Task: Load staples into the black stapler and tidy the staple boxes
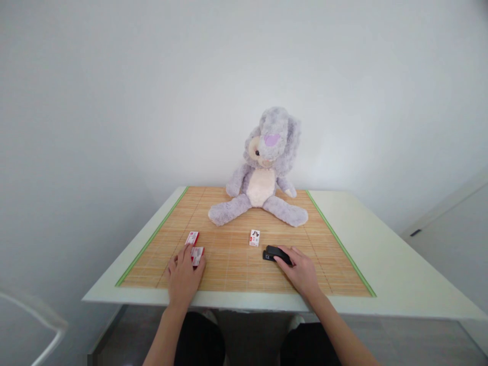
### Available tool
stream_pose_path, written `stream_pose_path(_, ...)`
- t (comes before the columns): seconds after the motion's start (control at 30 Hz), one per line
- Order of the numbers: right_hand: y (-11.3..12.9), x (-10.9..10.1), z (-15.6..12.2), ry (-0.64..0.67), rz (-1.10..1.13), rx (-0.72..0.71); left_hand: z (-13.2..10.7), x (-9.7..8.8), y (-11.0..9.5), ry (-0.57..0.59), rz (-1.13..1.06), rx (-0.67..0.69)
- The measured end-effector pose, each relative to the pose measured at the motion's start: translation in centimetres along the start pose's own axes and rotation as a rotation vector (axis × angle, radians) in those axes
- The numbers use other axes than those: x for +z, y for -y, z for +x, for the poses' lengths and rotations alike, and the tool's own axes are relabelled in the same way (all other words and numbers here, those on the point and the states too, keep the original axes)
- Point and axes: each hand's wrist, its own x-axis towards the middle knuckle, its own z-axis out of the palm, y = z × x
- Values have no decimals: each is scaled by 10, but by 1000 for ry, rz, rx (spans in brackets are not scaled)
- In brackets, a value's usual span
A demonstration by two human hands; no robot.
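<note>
Right hand point(302, 269) gripping a black stapler point(281, 253), left hand point(183, 278) partly covering two red-and-white boxes point(197, 253), grip unclear, small printed pack point(254, 238) between the hands, plush toy point(261, 187) beyond, bamboo mat point(232, 274) beneath

Between the left hand point(183, 277) and the stapler point(280, 254) under the right hand point(301, 269), bare mat point(224, 274) leaves a wide lane running back to the toy point(261, 187), its spread legs barring the rear middle; a small card point(254, 238) lies near the lane's right side. The table point(366, 234) gives open room right of the mat
</note>
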Motion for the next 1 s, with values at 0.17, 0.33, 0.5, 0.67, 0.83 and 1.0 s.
stream_pose_path(0.17, 1, 0, 0, -7, 1, -1, -2, -8, -9, -24, -22, 5)
stream_pose_path(0.33, 1, 0, -1, -7, 2, -2, -14, -3, -72, 66, -178, 272)
stream_pose_path(0.5, 0, 2, 0, -17, -16, -1, -21, 24, -152, 178, -254, 517)
stream_pose_path(0.67, -3, 4, 0, -21, -19, -18, -6, 32, -157, 185, -258, 510)
stream_pose_path(0.83, -5, 5, -1, -16, -23, -14, 20, 25, -102, 170, -215, 423)
stream_pose_path(1.0, -5, 3, -1, -17, -33, -9, 40, 18, -44, 134, -176, 315)
